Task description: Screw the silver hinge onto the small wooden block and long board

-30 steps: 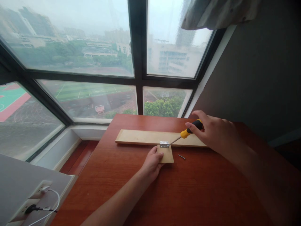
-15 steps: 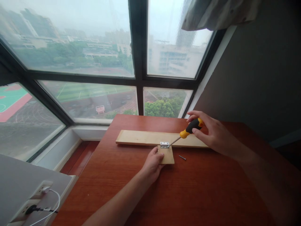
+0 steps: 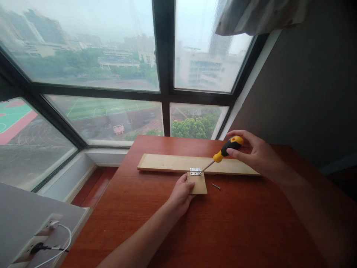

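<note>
My left hand (image 3: 182, 193) is closed on the left edge of a small square wooden board (image 3: 198, 185), thumb on top. A silver hinge (image 3: 195, 171) spans from this board to the long wooden plank (image 3: 167, 163) behind it. Between the fingers and thumb of my right hand (image 3: 252, 149) is the yellow and black handle of a screwdriver (image 3: 224, 149). Its shaft slants down to the left, and the tip meets the right side of the hinge, at what looks like a screw. One loose screw (image 3: 216, 186) lies to the right of the small board.
All of this rests on a reddish-brown wooden table (image 3: 223, 230). Beyond its far edge stand large windows with dark frames (image 3: 166, 98). Plugs and a white cable (image 3: 68, 234) are at the wall sockets, lower left. A curtain (image 3: 259, 16) hangs at the upper right.
My right hand has shifted slightly to the right and loosened around the screwdriver handle, which has turned to show more yellow. My left hand and the boards keep their places.
</note>
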Action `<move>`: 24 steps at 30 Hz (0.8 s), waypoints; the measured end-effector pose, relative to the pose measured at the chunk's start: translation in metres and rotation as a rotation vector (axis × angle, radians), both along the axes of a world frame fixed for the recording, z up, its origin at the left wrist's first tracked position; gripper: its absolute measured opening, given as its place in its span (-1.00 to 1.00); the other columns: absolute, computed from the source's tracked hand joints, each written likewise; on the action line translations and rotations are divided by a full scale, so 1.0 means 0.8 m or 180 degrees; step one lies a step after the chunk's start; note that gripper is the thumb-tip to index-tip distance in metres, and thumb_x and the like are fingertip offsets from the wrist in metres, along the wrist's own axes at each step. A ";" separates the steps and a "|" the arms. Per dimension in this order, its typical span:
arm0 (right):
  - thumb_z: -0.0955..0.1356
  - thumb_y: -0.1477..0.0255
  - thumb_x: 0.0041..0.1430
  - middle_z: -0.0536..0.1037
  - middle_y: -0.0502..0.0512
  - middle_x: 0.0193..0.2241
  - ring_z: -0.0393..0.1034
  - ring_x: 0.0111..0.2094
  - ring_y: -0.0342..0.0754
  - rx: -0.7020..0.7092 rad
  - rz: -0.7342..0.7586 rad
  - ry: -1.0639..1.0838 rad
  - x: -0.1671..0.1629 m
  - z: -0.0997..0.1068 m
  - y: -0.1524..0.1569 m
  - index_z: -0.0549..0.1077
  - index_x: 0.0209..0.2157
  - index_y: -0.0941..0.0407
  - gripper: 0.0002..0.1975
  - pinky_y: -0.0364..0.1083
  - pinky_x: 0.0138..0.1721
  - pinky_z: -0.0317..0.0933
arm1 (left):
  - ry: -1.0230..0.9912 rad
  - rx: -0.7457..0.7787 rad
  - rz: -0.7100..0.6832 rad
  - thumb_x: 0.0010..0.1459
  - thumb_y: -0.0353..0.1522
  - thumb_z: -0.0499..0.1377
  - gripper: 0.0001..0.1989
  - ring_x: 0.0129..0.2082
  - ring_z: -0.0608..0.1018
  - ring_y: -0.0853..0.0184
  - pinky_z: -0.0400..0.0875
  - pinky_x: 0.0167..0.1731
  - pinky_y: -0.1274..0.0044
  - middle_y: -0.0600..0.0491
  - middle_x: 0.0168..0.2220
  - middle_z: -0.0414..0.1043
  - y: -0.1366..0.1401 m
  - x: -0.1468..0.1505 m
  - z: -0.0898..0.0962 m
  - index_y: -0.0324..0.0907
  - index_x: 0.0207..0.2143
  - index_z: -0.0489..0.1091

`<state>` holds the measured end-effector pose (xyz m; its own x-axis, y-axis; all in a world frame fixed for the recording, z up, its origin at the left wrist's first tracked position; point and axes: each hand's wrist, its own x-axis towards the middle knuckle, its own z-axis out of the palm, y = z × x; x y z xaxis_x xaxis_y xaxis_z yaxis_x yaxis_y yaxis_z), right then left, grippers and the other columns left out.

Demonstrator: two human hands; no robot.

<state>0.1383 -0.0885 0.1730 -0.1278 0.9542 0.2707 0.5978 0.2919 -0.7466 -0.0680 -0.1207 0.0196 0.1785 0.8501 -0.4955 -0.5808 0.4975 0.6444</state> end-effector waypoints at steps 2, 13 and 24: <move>0.42 0.28 0.06 0.50 0.09 -0.20 0.46 -0.16 0.04 -0.0062 0.0062 0.0683 0.001 -0.005 0.004 0.42 -0.12 0.05 -0.67 -0.02 -0.12 0.36 | 0.0017 -0.0014 -0.0003 -0.05 -0.64 0.11 -0.62 -0.39 0.53 0.34 0.50 -0.36 0.49 -0.05 -0.28 0.49 0.000 0.000 0.001 -0.24 -0.14 0.37; 0.31 0.42 -0.05 0.40 0.01 -0.33 0.37 -0.36 -0.05 -0.0430 0.0488 0.2399 -0.003 -0.013 0.012 0.37 -0.28 0.01 -0.79 -0.01 -0.30 0.32 | 0.0037 -0.0060 0.0008 -0.07 -0.64 0.11 -0.62 -0.40 0.53 0.34 0.49 -0.36 0.48 -0.06 -0.26 0.50 -0.001 0.000 0.002 -0.24 -0.16 0.37; 0.30 0.15 0.16 0.54 0.12 -0.47 0.39 -0.41 0.00 -0.0324 0.0200 -0.2096 -0.059 -0.123 0.020 0.42 -0.51 0.09 -0.68 -0.09 -0.41 0.05 | -0.0040 -0.0022 0.0007 -0.13 -0.62 0.14 -0.60 -0.39 0.53 0.31 0.47 -0.35 0.47 -0.05 -0.29 0.50 -0.001 0.000 0.001 -0.24 -0.17 0.38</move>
<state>0.0912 -0.0722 0.0744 -0.2917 0.9562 0.0260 0.9223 0.2884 -0.2572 -0.0678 -0.1214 0.0207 0.1829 0.8470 -0.4991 -0.5900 0.5007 0.6334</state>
